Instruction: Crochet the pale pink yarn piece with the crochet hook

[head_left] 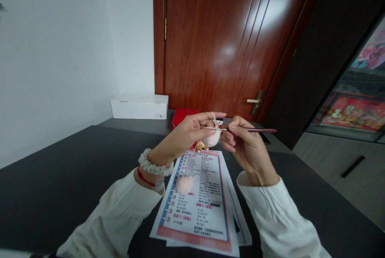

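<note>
My left hand [188,133] is raised above the table, its fingers pinched on a small pale pink crochet piece [213,138] with a strand of yarn looped over the forefinger. My right hand [245,144] is closed round a dark red crochet hook [255,130], whose tip meets the piece. A pale pink ball of yarn [184,184] lies on a printed pattern sheet [198,210] below my hands. Both arms wear white sleeves; a white scrunchie and a red cord sit on the left wrist.
The dark table [60,186] runs to a white wall. A white box [140,106] and a red box [182,116] stand at its far end. Behind is a brown wooden door [222,37] with a handle [255,101]. A small figurine [201,145] stands beneath the crochet piece.
</note>
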`<state>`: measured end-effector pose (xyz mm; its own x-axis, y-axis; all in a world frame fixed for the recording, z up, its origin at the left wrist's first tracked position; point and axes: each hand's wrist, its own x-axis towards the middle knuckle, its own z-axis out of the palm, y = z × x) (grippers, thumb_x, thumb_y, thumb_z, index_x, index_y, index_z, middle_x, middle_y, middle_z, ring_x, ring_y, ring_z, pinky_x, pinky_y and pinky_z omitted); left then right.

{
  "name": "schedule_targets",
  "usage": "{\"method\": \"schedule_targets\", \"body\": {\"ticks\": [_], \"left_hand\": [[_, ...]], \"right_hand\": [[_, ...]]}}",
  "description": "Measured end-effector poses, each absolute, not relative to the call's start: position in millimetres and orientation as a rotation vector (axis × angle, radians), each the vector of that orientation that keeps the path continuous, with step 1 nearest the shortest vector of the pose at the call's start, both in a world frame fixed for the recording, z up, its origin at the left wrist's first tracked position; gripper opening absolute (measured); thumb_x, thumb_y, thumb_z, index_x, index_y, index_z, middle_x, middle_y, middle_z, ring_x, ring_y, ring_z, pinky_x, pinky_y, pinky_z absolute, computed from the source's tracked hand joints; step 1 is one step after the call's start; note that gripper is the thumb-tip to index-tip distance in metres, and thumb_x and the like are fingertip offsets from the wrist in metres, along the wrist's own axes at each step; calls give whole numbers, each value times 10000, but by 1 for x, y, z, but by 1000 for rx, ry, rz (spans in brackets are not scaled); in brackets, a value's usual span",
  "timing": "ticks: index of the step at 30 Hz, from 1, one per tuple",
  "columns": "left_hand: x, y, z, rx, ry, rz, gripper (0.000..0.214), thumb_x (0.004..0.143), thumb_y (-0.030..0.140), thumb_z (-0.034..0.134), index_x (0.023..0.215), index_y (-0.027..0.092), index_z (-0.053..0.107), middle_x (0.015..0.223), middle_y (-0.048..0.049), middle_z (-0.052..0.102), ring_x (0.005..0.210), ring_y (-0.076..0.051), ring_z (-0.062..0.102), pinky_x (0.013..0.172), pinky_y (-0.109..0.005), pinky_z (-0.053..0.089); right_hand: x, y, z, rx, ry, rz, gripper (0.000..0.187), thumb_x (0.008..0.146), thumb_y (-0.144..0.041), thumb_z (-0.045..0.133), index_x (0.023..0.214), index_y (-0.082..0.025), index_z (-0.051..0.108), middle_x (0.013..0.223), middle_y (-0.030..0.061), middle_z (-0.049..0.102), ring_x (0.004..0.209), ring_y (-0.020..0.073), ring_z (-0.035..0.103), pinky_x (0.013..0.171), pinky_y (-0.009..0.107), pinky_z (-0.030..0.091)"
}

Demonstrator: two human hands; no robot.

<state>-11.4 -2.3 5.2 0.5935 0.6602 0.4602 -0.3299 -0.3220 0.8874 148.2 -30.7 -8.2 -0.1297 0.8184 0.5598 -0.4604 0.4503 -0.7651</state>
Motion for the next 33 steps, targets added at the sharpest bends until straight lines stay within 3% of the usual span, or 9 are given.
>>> {"method": "schedule_targets", "body": {"ticks": [3, 8, 11, 14, 21, 26, 33], "left_hand": [[-2, -6, 6, 1512, 232, 1040, 441, 785, 118, 625, 1220, 188, 600, 810, -7, 623, 704, -104, 580, 652, -232, 430], [7, -9, 8, 1322, 266, 1176, 411, 755, 96, 638, 1161, 155, 617, 729, 15, 596, 701, -90, 563, 682, -219, 414], [7, -9, 10, 1257, 280, 1130, 392, 749, 93, 642, 1137, 148, 623, 771, -6, 616, 742, -105, 582, 701, -229, 417], [3, -8, 11, 1204, 247, 981, 349, 749, 103, 638, 1097, 135, 648, 863, -48, 646, 770, -121, 594, 701, -239, 425], [-6, -2, 9, 1188, 174, 913, 319, 735, 83, 609, 1043, 124, 683, 872, -65, 680, 750, -119, 601, 700, -230, 446], [-12, 1, 6, 1154, 179, 889, 321, 711, 77, 609, 1021, 113, 686, 809, -52, 687, 652, -107, 600, 607, -210, 454], [-20, 6, 2, 1150, 187, 798, 289, 705, 89, 619, 985, 96, 691, 831, -73, 701, 712, -127, 632, 618, -203, 487]], "right_hand": [[140, -30, -12, -414, -1344, 801, 204, 831, -229, 589, 677, -212, 456, 545, -66, 459, 460, 82, 396, 421, 200, 326], [141, -24, -23, -610, -1647, -228, 118, 851, -120, 556, 807, -225, 527, 709, -10, 551, 632, 131, 507, 578, 280, 397], [146, -18, -29, -540, -1716, -497, 176, 842, -70, 541, 871, -243, 528, 743, 4, 566, 678, 154, 527, 585, 296, 405], [146, -17, -29, -412, -1672, -344, 165, 843, -90, 553, 870, -250, 524, 767, -1, 579, 678, 150, 545, 594, 300, 430], [151, -21, -20, -302, -1515, 519, 122, 847, -232, 609, 771, -228, 513, 669, -47, 516, 519, 96, 462, 466, 241, 375], [162, -24, -18, -334, -1522, 617, 116, 818, -226, 643, 765, -217, 541, 630, -50, 512, 503, 92, 461, 455, 235, 366], [173, -26, -19, -342, -1605, 659, 101, 801, -197, 666, 758, -209, 576, 634, -39, 551, 513, 92, 468, 458, 229, 367]]}}
